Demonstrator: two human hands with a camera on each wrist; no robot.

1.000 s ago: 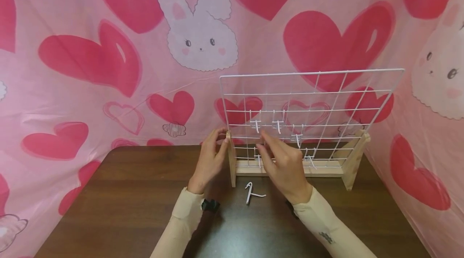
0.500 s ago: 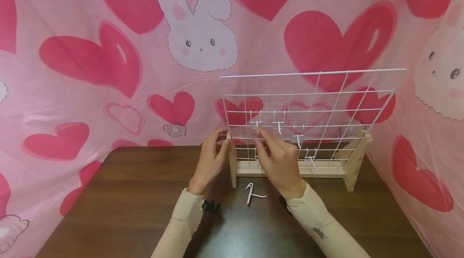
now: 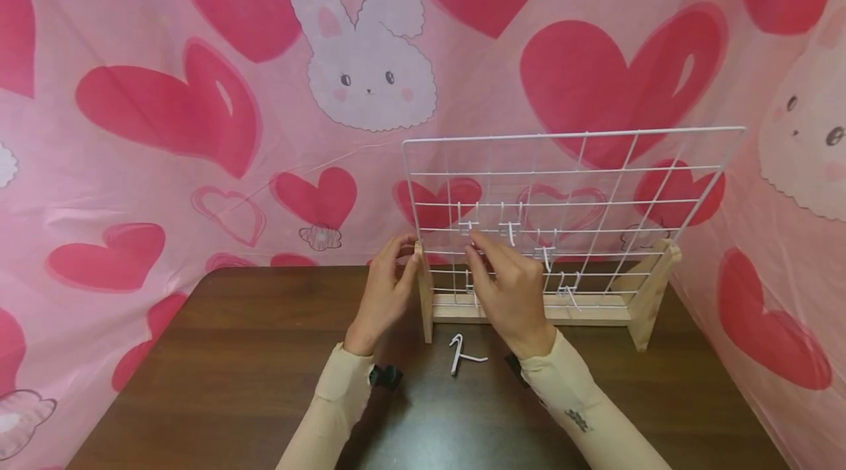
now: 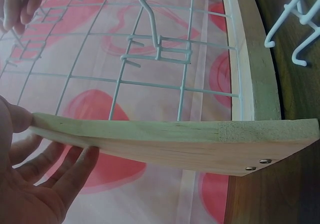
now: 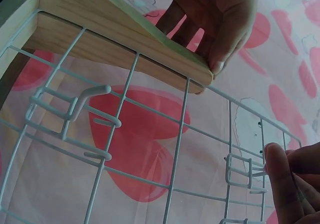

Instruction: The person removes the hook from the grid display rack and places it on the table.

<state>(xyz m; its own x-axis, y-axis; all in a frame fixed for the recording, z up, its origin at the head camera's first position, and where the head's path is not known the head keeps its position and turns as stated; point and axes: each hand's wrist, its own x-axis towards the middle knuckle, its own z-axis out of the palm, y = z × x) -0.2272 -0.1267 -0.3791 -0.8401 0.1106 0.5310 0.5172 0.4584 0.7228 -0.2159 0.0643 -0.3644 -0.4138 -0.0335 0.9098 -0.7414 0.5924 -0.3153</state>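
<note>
A white wire grid (image 3: pixel 571 136) stands upright in a wooden stand (image 3: pixel 529 313). My left hand (image 3: pixel 383 290) grips the upper end of the stand's left side panel (image 4: pixel 150 140), thumb on one side and fingers on the other. With thumb and fingertips, my right hand (image 3: pixel 515 294) pinches the prong of a white wire hook (image 5: pixel 240 171) that hangs on the grid. The fingers cover the prong's tip. Beside it hangs a second hook (image 3: pixel 510 231). Lower down is another hook (image 5: pixel 72 111), partly behind my right hand in the head view.
A loose white hook (image 3: pixel 457 355) lies on the dark wooden table (image 3: pixel 264 352) before the stand. More hooks hang further right, one mid-grid (image 3: pixel 544 257) and one low (image 3: pixel 568 291). A pink heart-patterned cloth (image 3: pixel 218 125) hangs behind.
My right hand has shifted slightly left and up, and its fingertips have come together on the upper left hook's prong. My left hand has kept its grip on the side panel.
</note>
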